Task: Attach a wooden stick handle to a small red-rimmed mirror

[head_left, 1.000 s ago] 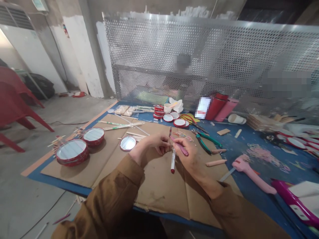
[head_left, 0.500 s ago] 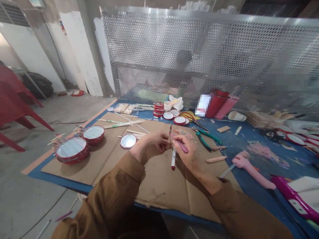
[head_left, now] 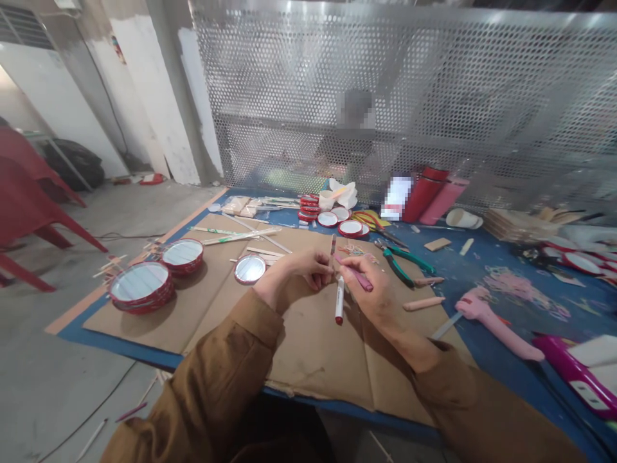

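Note:
My left hand (head_left: 313,269) is closed, pinching a thin upright stick (head_left: 333,247) over the cardboard sheet (head_left: 308,360). In my right hand (head_left: 373,286) is a purple pen (head_left: 360,279), its front end close to the stick. Just below the fingers a white marker with a red end (head_left: 339,302) points toward me; whether it lies on the cardboard or is touched by a hand I cannot tell. Left of my hands sits a small round red-rimmed drum (head_left: 249,269), with pale sticks (head_left: 266,253) behind it.
Two larger red drums (head_left: 139,284) (head_left: 183,254) stand at the left. Green-handled pliers (head_left: 402,263), a pink glue gun (head_left: 499,325) and rubber bands (head_left: 525,289) lie to the right. A perforated metal screen (head_left: 289,83) closes off the back, by red and pink bottles (head_left: 424,196).
The view has shifted slightly, so most things sit a little farther right. Both hands keep their hold, with the pen still close to the stick.

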### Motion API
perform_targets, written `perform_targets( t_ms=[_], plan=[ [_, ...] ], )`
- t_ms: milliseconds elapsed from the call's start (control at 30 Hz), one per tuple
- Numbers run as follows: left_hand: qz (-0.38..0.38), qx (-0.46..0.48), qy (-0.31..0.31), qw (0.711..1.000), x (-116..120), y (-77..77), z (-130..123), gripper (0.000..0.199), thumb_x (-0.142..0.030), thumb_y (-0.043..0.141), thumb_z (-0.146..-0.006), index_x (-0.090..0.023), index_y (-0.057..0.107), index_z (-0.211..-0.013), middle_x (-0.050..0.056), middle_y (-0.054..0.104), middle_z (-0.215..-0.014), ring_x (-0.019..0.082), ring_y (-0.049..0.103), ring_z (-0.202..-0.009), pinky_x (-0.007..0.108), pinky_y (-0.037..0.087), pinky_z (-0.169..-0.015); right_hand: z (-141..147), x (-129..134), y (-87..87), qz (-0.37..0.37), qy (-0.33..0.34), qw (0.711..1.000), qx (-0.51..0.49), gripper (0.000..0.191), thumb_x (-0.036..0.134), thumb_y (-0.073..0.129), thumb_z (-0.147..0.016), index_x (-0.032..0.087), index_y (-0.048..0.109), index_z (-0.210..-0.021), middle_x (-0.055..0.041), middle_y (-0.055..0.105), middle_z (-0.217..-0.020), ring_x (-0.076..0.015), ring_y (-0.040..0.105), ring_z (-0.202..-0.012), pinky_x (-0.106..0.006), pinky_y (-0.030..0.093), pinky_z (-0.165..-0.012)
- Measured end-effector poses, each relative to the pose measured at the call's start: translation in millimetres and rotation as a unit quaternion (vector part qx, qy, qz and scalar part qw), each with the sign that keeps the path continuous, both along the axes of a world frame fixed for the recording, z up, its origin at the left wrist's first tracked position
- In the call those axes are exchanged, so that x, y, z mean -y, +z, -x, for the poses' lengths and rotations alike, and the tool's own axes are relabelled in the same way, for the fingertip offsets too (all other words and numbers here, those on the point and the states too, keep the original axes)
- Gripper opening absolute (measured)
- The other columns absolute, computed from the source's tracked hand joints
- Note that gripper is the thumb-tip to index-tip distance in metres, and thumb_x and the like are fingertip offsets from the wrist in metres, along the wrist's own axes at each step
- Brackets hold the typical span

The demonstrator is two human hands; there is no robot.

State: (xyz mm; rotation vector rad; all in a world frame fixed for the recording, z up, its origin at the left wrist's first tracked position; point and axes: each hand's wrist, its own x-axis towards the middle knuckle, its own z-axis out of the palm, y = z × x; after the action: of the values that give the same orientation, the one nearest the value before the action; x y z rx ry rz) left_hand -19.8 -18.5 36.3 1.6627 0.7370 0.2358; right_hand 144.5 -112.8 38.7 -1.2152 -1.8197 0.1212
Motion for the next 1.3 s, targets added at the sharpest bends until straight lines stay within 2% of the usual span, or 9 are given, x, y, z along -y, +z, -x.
perform_targets(
  t_ms=[333, 567, 900, 1100, 1233, 1300],
  plan=[
    [-0.004, -0.016, -0.008, 1.0, -1, 1.7, -2, 0.011, -0.017, 0.052, -0.083, -0.012, 0.058, -0.075, 0.0, 0.057, -0.057, 0.013, 0.059, -0.052, 0.026, 0.05, -0.054, -3, -2, -3.5, 0.005, 0.008, 1.0, 0.009, 0.012, 0.032, 0.053, -0.09, 0.024, 0.062, -0.091, -0.0039, 0.07, -0.087, -0.0205, 0.065, -0.08, -0.034, 0.049, -0.073],
    [0.001, -0.013, 0.002, 1.0, -4, -3.0, -1, 0.011, -0.021, 0.058, -0.081, -0.012, 0.058, -0.077, 0.0, 0.059, -0.059, 0.012, 0.06, -0.053, 0.025, 0.05, -0.055, -4, 0, -1.8, 0.003, -0.039, 0.999, -0.015, 0.013, 0.032, 0.054, -0.089, 0.023, 0.063, -0.091, -0.0067, 0.072, -0.092, -0.0231, 0.067, -0.088, -0.036, 0.05, -0.076],
    [0.006, 0.006, -0.01, 1.0, -8, -8.2, -1, 0.02, -0.031, 0.063, -0.08, -0.012, 0.058, -0.074, 0.0, 0.059, -0.059, 0.012, 0.06, -0.052, 0.025, 0.05, -0.054, -3, -1, -3.2, -0.013, 0.002, 1.0, 0.002, 0.009, 0.029, 0.054, -0.09, 0.024, 0.062, -0.092, -0.0039, 0.07, -0.087, -0.0207, 0.067, -0.082, -0.033, 0.049, -0.074],
    [-0.001, -0.002, -0.016, 1.0, -9, -8.6, -1, 0.02, -0.031, 0.063, -0.079, -0.012, 0.059, -0.074, 0.0, 0.06, -0.059, 0.012, 0.06, -0.053, 0.024, 0.05, -0.055, -4, -4, -5.5, -0.034, 0.007, 0.999, 0.018, 0.009, 0.029, 0.054, -0.09, 0.024, 0.061, -0.092, -0.0043, 0.07, -0.089, -0.0213, 0.065, -0.085, -0.034, 0.05, -0.076],
    [0.004, -0.002, -0.001, 1.0, -9, -9.9, -2, 0.018, -0.031, 0.063, -0.078, -0.013, 0.059, -0.076, 0.0, 0.06, -0.059, 0.013, 0.06, -0.053, 0.026, 0.05, -0.054, -3, -4, -2.8, -0.043, 0.007, 0.999, 0.018, 0.008, 0.027, 0.054, -0.09, 0.025, 0.061, -0.093, -0.0053, 0.07, -0.093, -0.0224, 0.065, -0.093, -0.036, 0.049, -0.082],
    [0.002, -0.003, 0.004, 1.0, -8, -9.5, -2, 0.02, -0.032, 0.064, -0.077, -0.013, 0.059, -0.075, 0.0, 0.06, -0.059, 0.013, 0.06, -0.053, 0.025, 0.05, -0.054, -3, -3, -1.7, -0.043, 0.011, 0.999, 0.022, 0.008, 0.027, 0.054, -0.09, 0.025, 0.061, -0.093, -0.0053, 0.07, -0.091, -0.0224, 0.065, -0.091, -0.035, 0.05, -0.08]
  ],
)
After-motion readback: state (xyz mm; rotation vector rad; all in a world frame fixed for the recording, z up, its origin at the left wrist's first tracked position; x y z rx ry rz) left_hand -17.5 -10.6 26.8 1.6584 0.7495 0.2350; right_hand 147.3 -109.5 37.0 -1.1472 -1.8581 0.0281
